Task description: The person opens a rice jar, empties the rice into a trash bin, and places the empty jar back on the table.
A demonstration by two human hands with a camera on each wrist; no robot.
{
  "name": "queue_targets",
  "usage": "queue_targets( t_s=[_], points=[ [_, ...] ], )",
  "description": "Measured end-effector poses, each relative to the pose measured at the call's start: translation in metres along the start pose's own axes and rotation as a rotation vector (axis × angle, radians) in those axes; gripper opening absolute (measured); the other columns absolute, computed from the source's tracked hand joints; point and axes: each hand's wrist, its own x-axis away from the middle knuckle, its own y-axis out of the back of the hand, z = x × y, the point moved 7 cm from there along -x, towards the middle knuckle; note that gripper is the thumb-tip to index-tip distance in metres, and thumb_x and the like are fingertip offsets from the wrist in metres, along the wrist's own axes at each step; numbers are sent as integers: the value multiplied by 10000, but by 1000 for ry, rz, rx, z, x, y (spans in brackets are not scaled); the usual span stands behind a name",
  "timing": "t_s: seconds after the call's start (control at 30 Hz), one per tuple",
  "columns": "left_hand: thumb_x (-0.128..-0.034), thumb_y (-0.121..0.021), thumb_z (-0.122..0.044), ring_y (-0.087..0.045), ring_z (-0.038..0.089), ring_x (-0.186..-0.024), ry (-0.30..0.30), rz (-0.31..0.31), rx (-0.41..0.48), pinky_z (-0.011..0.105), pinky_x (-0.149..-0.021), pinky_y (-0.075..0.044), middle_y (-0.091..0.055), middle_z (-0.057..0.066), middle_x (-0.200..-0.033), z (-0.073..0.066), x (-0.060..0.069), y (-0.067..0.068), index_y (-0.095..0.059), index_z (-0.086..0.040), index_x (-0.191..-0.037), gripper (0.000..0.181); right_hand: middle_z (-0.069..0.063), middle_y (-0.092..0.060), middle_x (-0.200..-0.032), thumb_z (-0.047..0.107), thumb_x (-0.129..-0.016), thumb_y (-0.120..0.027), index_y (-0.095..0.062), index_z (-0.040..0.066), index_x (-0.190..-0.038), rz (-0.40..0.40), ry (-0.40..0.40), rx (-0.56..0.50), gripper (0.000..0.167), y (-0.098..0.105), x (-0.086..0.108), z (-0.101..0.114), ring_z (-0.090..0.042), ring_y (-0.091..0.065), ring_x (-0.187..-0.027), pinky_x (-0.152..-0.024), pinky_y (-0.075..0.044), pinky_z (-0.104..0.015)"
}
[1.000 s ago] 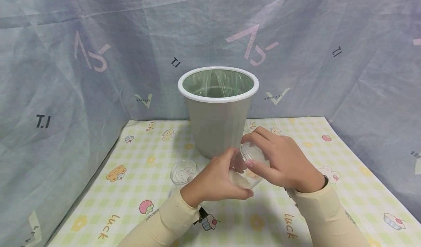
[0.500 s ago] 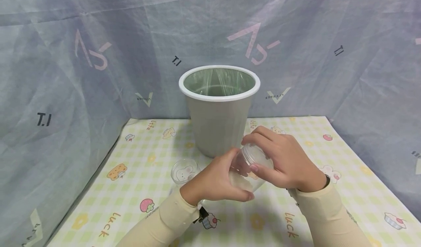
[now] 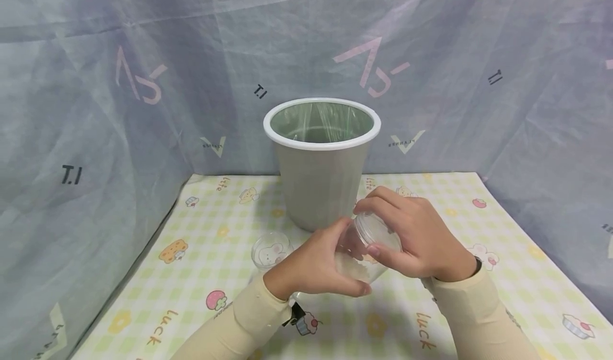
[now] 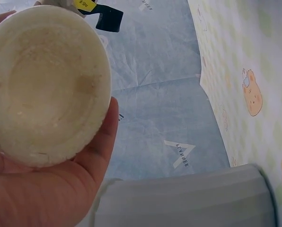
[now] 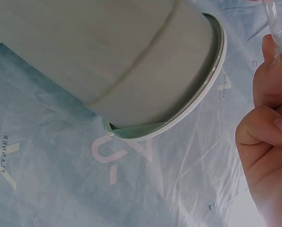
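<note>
Tilted toward the right, a clear plastic jar point(image 3: 375, 271) is held over the table in my left hand point(image 3: 311, 267), whose fingers and thumb wrap its body. Whitish grains point(image 3: 350, 267) lie in its lower part. My right hand point(image 3: 421, 237) grips the clear ridged lid point(image 3: 380, 231) at the jar's upper end, thumb in front and fingers behind. In the left wrist view the jar's round base point(image 4: 46, 90) faces the camera, with the pale contents seen through it. The right wrist view catches only part of the right hand point(image 5: 273, 127) and a bit of clear plastic.
Behind the hands stands a grey bin point(image 3: 321, 184) with a white rim and a clear liner. A second clear round container point(image 3: 271, 249) sits left of my left hand, partly hidden by it. A checked cloth point(image 3: 191, 280) covers the table; grey-blue fabric hangs around it.
The jar and right hand have shifted slightly right and down, with the right thumb a little further along the lid. Both hands keep their hold. The head view has moved slightly.
</note>
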Motion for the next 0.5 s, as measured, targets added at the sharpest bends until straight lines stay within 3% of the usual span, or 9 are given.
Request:
queue_targets(
  t_s=[0.27, 0.5],
  points=[
    [-722, -914, -288, -666, 102, -1056, 10, 0, -9, 264, -929, -546, -667, -58, -1132, 1, -2, -1, -469, -297, -1326, 750, 69, -654, -1129, 447, -949, -588, -681, 158, -1226, 13, 7, -42, 411, 1, 2, -1, 7, -523, -720, -585, -427, -189],
    [-707, -923, -295, -642, 129, -1044, 39, -58, -53, 269, -916, -543, -628, -78, -1109, 5, -1, 4, -486, -305, -1253, 699, 128, -602, -1268, 444, -897, -664, -624, 262, -1373, 124, -173, 19, 511, -5, 7, -11, 18, -522, -755, -605, -444, -222]
  ],
)
